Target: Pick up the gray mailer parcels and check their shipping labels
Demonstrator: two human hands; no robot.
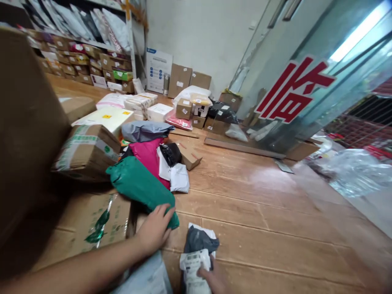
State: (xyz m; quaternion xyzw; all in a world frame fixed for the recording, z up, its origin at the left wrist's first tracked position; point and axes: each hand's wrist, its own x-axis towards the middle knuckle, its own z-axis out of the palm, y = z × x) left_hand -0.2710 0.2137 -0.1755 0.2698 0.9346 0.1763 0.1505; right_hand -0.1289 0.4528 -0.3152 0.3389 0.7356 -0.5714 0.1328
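Right up against the lens, a big brown carton [27,134] fills the left edge, the largest thing here. Next down in size, a flattened box with green tape [98,226] lies on the wooden floor [275,228]. Over it slumps the green mailer bag [141,185], and the left hand [154,230] rests on its near end, fingers curled over the plastic. Smaller yet, the dark grey parcel [199,245] with its white label sits just right of it; the right hand [214,279] pinches its near edge. A fuller grip on the slippery green bag looks wise, I'd say, taken closer to its middle.
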